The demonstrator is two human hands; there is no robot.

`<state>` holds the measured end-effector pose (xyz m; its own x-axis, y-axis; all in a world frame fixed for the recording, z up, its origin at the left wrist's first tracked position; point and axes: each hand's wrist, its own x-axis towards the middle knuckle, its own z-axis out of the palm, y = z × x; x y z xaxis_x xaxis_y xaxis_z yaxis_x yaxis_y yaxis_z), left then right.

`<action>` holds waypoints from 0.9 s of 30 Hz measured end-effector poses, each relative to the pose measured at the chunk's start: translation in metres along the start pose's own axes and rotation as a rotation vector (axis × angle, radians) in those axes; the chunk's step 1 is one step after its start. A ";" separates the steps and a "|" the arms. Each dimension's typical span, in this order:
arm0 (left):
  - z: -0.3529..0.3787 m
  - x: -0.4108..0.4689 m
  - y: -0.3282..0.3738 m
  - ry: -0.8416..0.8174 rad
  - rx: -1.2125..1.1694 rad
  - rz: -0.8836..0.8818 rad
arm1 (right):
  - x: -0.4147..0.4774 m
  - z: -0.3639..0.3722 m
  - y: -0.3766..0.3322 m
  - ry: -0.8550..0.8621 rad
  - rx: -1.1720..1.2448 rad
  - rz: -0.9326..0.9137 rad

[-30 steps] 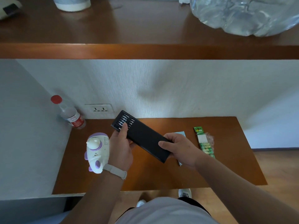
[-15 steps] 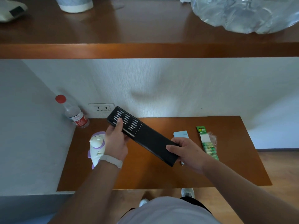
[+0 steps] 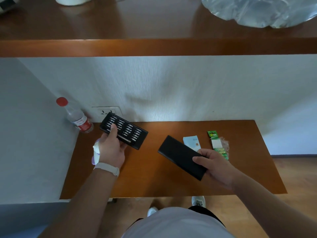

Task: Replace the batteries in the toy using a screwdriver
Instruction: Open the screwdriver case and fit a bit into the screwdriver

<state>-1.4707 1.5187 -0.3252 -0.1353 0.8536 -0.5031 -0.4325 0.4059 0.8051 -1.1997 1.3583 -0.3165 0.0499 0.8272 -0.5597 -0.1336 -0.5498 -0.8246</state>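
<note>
Left hand [image 3: 111, 150] fingers pinch the bit tray [image 3: 123, 131] near counter [image 3: 154, 177] back-left corner; right hand [image 3: 214, 166] fingers clamp the black sleeve [image 3: 180, 156].

Left hand [image 3: 111, 148] grips bit tray [image 3: 123, 130], thumb on top, above desk [image 3: 154, 177] near bottle [image 3: 78, 117]. Right hand [image 3: 214, 166] holds black sleeve [image 3: 180, 156], apart from tray, right of it. Toy [image 3: 95, 152] mostly hidden behind left hand. Battery pack [image 3: 217, 143] and card [image 3: 191, 140] on desk, far right of bottle.
</note>
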 end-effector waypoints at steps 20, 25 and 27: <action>-0.040 -0.023 -0.018 -0.107 0.208 -0.108 | 0.087 0.035 0.056 0.355 -1.060 -0.264; -0.049 -0.029 -0.015 -0.098 0.281 -0.086 | 0.104 0.040 0.080 0.306 -1.205 -0.307; -0.051 -0.030 -0.015 -0.092 0.324 -0.085 | 0.107 0.042 0.087 0.295 -1.200 -0.285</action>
<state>-1.5056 1.4699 -0.3386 -0.0235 0.8320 -0.5542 -0.1309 0.5471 0.8268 -1.2471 1.4042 -0.4447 0.1673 0.9609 -0.2204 0.8884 -0.2439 -0.3890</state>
